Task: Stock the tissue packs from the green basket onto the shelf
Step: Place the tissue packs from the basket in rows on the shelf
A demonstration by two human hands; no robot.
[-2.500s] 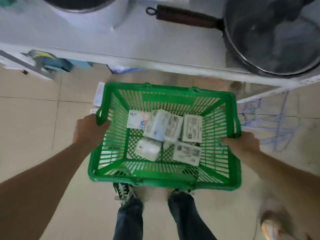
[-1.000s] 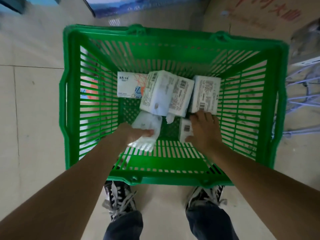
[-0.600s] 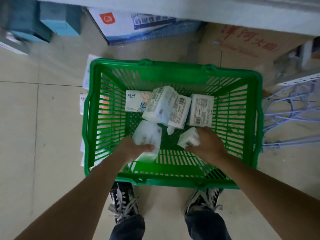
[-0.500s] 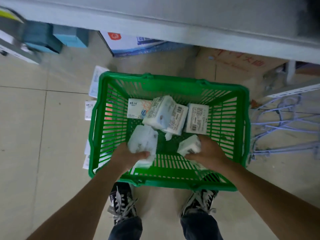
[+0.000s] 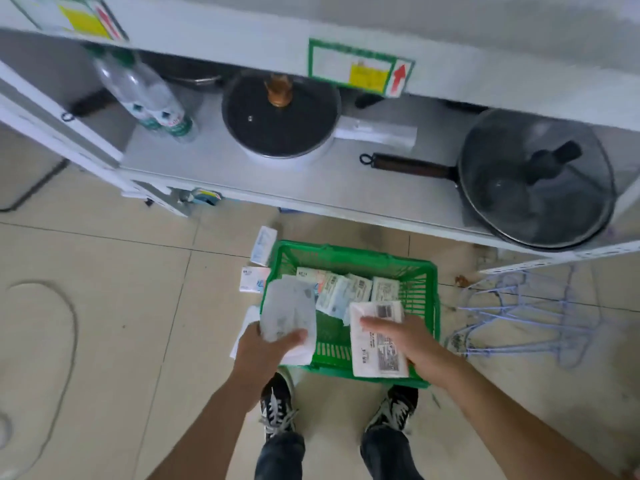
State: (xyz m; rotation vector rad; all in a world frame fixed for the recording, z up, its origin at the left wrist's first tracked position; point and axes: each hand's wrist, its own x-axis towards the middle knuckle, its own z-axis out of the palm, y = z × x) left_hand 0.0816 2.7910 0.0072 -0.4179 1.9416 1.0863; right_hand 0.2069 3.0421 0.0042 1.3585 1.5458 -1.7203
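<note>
Head view, left hand: the left hand point(image 5: 268, 344) had come up out of the green basket point(image 5: 424, 299) since half a second earlier, its fingers point(image 5: 292, 337) pinching a soft, clear-wrapped tissue pack point(image 5: 289, 308) now held over the basket's left rim
Head view, right hand: the right hand point(image 5: 407, 341) had likewise risen, fingers point(image 5: 372, 327) pressed across a barcode-labelled tissue pack point(image 5: 377, 344) lifted above the near right corner
Head view, basket: it sat on the floor by the person's shoes, with several tissue packs point(image 5: 343, 291) lying at its far end
Head view, shelf: the view had swung up to show the shelf point(image 5: 214, 164), which carried a lidded pot point(image 5: 280, 116), water bottles point(image 5: 152, 98) and a covered wok point(image 5: 533, 174), with bare board between pot and wok
Strays: two small packs point(image 5: 258, 265) lay on the floor just beside the basket's left side
Meaning for the task: both picks looked finished, so the carry to the shelf seemed the step in hand; most of the stock was not yet shelved
</note>
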